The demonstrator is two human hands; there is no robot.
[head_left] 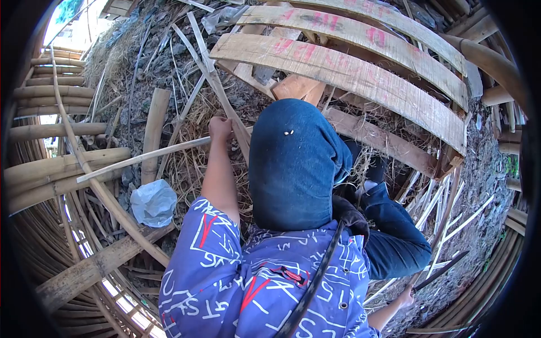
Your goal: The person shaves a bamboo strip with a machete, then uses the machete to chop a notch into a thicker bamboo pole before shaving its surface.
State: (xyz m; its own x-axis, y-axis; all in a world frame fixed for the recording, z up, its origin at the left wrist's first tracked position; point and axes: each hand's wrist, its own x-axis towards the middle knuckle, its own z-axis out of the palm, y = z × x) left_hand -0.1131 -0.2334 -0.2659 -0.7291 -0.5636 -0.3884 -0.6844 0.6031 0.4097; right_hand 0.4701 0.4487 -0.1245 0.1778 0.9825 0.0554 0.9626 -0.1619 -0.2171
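My left hand (220, 128) is closed around a long pale bamboo strip (143, 156), just left of my raised knee. The strip reaches out to the left, and its other end passes toward the knee. More flat strips (209, 72) lean close by, near the same hand. Down at the lower right, my right hand (404, 297) grips a long dark-bladed knife (442, 272), its blade pointing up and to the right. The handle is mostly hidden in the fingers.
A slatted wooden pallet (338, 65) with pink marks stands ahead. Thin split strips (445, 219) lie to the right. A crumpled whitish plastic bag (153, 203) and a thick bamboo pole (101, 265) are at left. Bamboo poles (59, 132) line the left side.
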